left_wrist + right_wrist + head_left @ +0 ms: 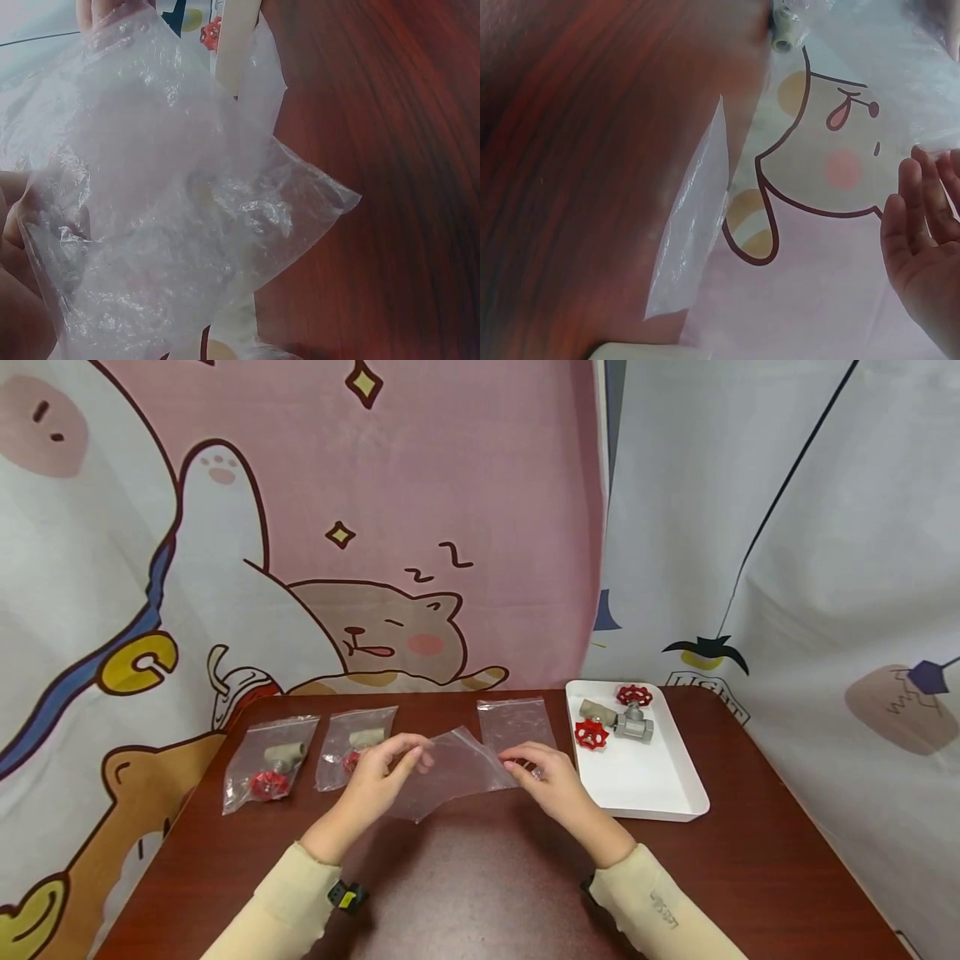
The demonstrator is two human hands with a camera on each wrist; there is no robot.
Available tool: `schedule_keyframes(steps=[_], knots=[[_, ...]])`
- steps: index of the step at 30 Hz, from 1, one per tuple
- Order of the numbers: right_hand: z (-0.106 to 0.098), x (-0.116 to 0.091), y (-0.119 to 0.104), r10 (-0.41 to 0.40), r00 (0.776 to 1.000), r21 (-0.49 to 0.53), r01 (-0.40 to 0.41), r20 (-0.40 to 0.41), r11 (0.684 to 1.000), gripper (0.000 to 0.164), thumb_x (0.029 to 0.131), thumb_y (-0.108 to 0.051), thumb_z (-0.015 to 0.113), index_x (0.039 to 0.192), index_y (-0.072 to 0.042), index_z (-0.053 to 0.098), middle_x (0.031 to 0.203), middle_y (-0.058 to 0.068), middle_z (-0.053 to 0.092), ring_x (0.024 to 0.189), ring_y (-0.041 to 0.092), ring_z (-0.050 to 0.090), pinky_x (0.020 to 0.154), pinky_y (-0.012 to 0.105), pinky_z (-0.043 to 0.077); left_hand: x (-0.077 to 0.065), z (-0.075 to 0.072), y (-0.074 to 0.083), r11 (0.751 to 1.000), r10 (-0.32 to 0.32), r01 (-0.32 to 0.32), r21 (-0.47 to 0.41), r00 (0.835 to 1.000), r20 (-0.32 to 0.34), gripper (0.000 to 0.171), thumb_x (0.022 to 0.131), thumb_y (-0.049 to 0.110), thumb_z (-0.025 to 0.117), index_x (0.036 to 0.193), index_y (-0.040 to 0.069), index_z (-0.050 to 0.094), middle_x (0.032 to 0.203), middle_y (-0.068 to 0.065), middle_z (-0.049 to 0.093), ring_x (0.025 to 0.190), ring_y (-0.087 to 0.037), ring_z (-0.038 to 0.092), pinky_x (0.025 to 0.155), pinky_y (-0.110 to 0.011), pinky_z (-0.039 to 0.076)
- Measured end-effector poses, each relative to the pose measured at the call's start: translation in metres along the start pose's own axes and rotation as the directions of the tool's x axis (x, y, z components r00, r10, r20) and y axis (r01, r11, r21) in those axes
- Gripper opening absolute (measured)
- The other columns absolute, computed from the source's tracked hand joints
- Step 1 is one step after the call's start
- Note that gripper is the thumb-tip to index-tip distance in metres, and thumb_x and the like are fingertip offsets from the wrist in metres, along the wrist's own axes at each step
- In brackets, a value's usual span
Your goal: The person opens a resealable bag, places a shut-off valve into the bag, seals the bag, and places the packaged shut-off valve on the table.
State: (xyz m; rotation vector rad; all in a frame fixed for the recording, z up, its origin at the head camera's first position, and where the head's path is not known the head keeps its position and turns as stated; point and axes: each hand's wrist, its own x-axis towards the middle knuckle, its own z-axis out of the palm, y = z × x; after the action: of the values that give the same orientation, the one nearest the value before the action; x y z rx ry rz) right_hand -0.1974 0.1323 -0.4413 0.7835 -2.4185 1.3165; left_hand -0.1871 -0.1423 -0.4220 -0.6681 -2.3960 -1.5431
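Observation:
A clear zip-lock plastic bag (457, 768) is stretched between the two hands above the table. My left hand (378, 777) pinches its left side between thumb and fingers. At the bag's upper right end, the fingertips of my right hand (551, 777) pinch the edge. In the left wrist view the crinkled bag (165, 187) fills much of the picture, with no object visible inside. The right wrist view has the right hand (930, 255) at the bag's edge, several fingers extended.
On the left lie two clear bags, each holding a valve with a red handwheel (268, 785) (350, 762). Another flat bag (516, 720) lies at the back. A white tray (660, 785) on the right holds red-wheeled valves (634, 725). A printed curtain (450, 485) hangs behind the table.

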Motion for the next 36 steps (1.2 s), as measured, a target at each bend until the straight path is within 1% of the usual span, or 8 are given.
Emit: schedule_keyframes(steps=[6, 13, 21, 25, 28, 30, 33, 36], knots=[[0.002, -0.003, -0.002, -0.026, 0.999, 0.039, 0.027, -0.026, 0.999, 0.011, 0.087, -0.012, 0.067, 0.097, -0.011, 0.073, 0.093, -0.001, 0.071, 0.086, 0.010, 0.063, 0.074, 0.035, 0.052, -0.001, 0.001, 0.005, 1.000, -0.020, 0.020, 0.021, 1.000, -0.006, 0.014, 0.095, 0.007, 0.055, 0.103, 0.005, 0.065, 0.083, -0.010, 0.071, 0.076, -0.024, 0.069, 0.071, -0.036, 0.056], [0.004, -0.004, -0.003, -0.045, 0.998, 0.033, 0.047, -0.049, 0.998, 0.008, 0.082, -0.008, 0.072, 0.089, -0.011, 0.073, 0.087, -0.003, 0.070, 0.083, 0.011, 0.064, 0.075, 0.027, 0.051, -0.002, -0.003, 0.036, 1.000, -0.014, 0.014, 0.015, 1.000, 0.015, 0.013, 0.094, 0.000, 0.054, 0.102, -0.004, 0.063, 0.083, -0.018, 0.070, 0.077, -0.032, 0.068, 0.072, -0.040, 0.056], [0.007, -0.003, -0.009, 0.026, 0.999, 0.018, -0.026, -0.045, 1.000, 0.005, 0.081, -0.007, 0.072, 0.082, -0.008, 0.067, 0.079, -0.002, 0.065, 0.072, 0.006, 0.057, 0.065, 0.030, 0.051, -0.001, 0.006, 0.000, 0.990, 0.035, -0.026, 0.140, 0.997, -0.062, 0.024, 0.093, 0.014, 0.061, 0.117, 0.012, 0.061, 0.103, -0.003, 0.069, 0.096, -0.017, 0.064, 0.084, -0.035, 0.052], [0.009, -0.003, -0.010, 0.049, 0.998, 0.008, -0.049, -0.037, 0.999, 0.007, 0.079, -0.006, 0.072, 0.080, -0.009, 0.066, 0.076, -0.004, 0.063, 0.071, 0.005, 0.055, 0.065, 0.025, 0.050, 0.001, 0.011, 0.000, 0.955, 0.165, -0.104, 0.276, 0.964, -0.208, 0.042, 0.082, 0.013, 0.072, 0.121, 0.011, 0.055, 0.117, -0.007, 0.055, 0.113, -0.023, 0.050, 0.094, -0.041, 0.041], [0.011, -0.004, -0.010, 0.021, 0.999, -0.010, -0.021, -0.044, 1.000, 0.009, 0.078, -0.005, 0.073, 0.079, -0.011, 0.066, 0.074, -0.005, 0.062, 0.070, 0.006, 0.055, 0.063, 0.022, 0.050, 0.000, 0.017, 0.007, 0.944, 0.199, -0.101, 0.313, 0.933, -0.301, 0.039, 0.075, 0.015, 0.078, 0.107, 0.008, 0.056, 0.104, -0.008, 0.053, 0.099, -0.021, 0.050, 0.085, -0.037, 0.041], [0.012, -0.004, -0.010, -0.014, 0.999, -0.028, 0.012, -0.052, 1.000, 0.011, 0.078, -0.006, 0.075, 0.078, -0.011, 0.065, 0.073, -0.005, 0.062, 0.069, 0.006, 0.056, 0.061, 0.022, 0.050, -0.002, 0.021, 0.013, 0.954, 0.151, -0.060, 0.293, 0.942, -0.299, 0.031, 0.075, 0.021, 0.079, 0.095, 0.010, 0.058, 0.090, -0.003, 0.056, 0.083, -0.016, 0.052, 0.072, -0.030, 0.044], [0.016, -0.006, -0.011, -0.068, 0.996, -0.060, 0.065, -0.056, 0.996, 0.014, 0.076, -0.006, 0.077, 0.077, -0.013, 0.065, 0.073, -0.006, 0.061, 0.068, 0.004, 0.056, 0.059, 0.024, 0.051, -0.005, 0.028, 0.023, 0.968, -0.021, 0.069, 0.240, 0.980, -0.196, 0.025, 0.078, 0.039, 0.076, 0.083, 0.018, 0.063, 0.072, 0.008, 0.057, 0.065, -0.007, 0.052, 0.057, -0.024, 0.044], [0.020, -0.007, -0.013, -0.107, 0.993, -0.082, 0.104, -0.040, 0.991, 0.016, 0.076, -0.006, 0.077, 0.076, -0.014, 0.064, 0.073, -0.007, 0.060, 0.068, 0.003, 0.056, 0.060, 0.025, 0.052, -0.005, 0.035, 0.028, 0.960, -0.184, 0.197, 0.201, 0.980, -0.081, 0.026, 0.080, 0.050, 0.070, 0.082, 0.025, 0.068, 0.069, 0.012, 0.062, 0.061, -0.004, 0.056, 0.055, -0.021, 0.046]])
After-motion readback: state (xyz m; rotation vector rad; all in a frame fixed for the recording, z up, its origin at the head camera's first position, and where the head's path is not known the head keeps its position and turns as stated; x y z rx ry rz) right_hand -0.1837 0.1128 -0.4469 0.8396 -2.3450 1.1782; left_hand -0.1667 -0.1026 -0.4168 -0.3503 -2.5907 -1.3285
